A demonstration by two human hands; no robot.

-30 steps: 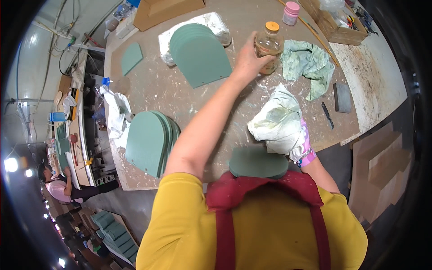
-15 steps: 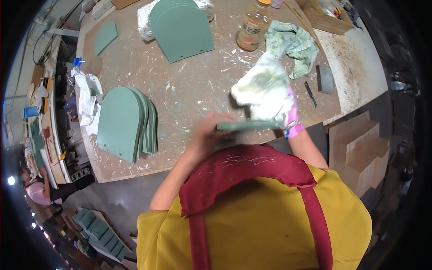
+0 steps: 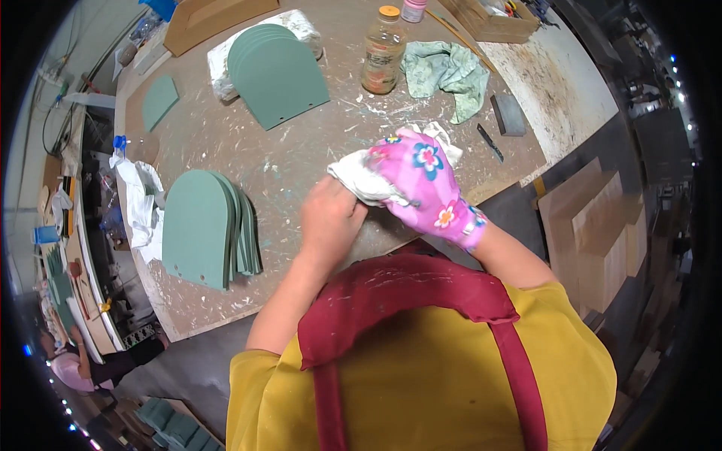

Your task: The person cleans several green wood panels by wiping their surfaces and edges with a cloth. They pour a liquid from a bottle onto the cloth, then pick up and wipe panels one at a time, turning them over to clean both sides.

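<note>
Your right hand, in a pink flowered glove, gripped a bunched white cloth, which showed on both sides of the fist. Your bare left hand was curled against the cloth's left end; its fingertips were hidden, so I could not fairly tell what it held, if anything. The 2 hands were close together over the near part of the table, just in front of your red apron, with little room on your side before the front edge.

To the left, a strip of specked tabletop lay between your left hand and a stack of green boards, whose lower corner was near the front edge. Ahead, a wider stretch reached to a 2nd stack, lying partly on a white bundle.

Beyond the glove, space was tighter: an orange-capped bottle stood upright just beside a stained rag, while a knife and a grey block lay near the right edge.
</note>
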